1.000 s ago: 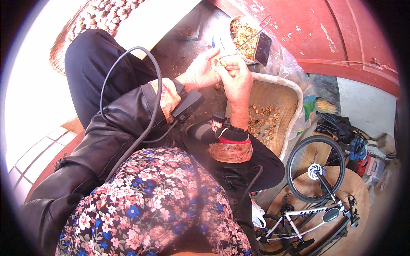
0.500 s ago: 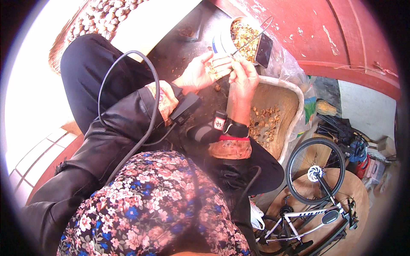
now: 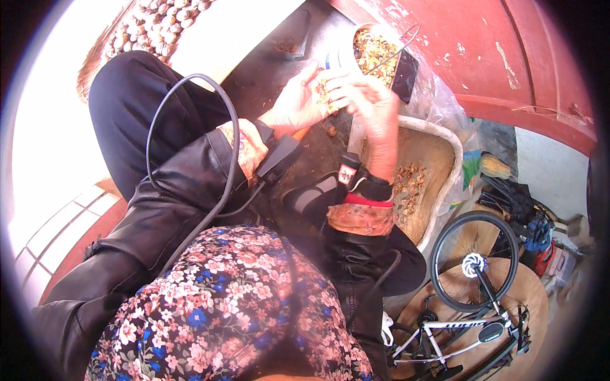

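Red panels [image 3: 470,57] stand behind; pale nut bits [image 3: 322,95] lie in the cupped left hand [image 3: 295,105], thumb spread from its fingers; the right hand [image 3: 375,105] was pinching, but now its fingers spread loosely, seemingly gripping nothing; a bowl [image 3: 346,56] sits beyond.

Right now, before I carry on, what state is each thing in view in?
Left hand: palm up, half open, small pale pieces at its fingers.
Right hand: fingers at the left hand's; whether it grips anything is unclear.
Bowl: uncovered, full of broken pieces.
Phone: screen dark.
Tray: open, brown pieces scattered inside.
Round nuts: heaped.
Clear plastic: crumpled.
Red panel: paint chipped.
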A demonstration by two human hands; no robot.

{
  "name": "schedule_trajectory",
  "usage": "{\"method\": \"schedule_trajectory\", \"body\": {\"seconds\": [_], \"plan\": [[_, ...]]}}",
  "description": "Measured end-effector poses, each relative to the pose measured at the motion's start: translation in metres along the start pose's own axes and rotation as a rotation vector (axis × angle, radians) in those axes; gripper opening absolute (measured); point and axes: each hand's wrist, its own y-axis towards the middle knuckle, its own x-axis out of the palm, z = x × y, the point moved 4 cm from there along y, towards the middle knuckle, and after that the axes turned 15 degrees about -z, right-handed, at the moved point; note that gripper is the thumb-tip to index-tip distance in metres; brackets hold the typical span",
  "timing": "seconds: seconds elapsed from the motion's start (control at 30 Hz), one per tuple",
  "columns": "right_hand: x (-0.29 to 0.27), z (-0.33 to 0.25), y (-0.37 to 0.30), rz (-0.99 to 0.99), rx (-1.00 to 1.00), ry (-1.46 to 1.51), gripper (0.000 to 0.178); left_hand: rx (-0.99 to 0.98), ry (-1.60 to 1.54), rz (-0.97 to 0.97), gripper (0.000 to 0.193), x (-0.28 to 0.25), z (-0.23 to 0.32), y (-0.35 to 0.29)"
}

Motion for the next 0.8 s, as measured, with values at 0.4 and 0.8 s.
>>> {"method": "schedule_trajectory", "body": {"seconds": [0.4,0.8], "plan": [[0.039,-0.004,0.0,0.163,0.093,-0.527,0.019,0.023,0.134,0.172,0.052,-0.009,-0.001,-0.001],[0.023,-0.002,-0.012,-0.026,-0.31,0.965,0.019,-0.02,0.186,0.15,0.055,0.002,-0.005,0.003]]}}
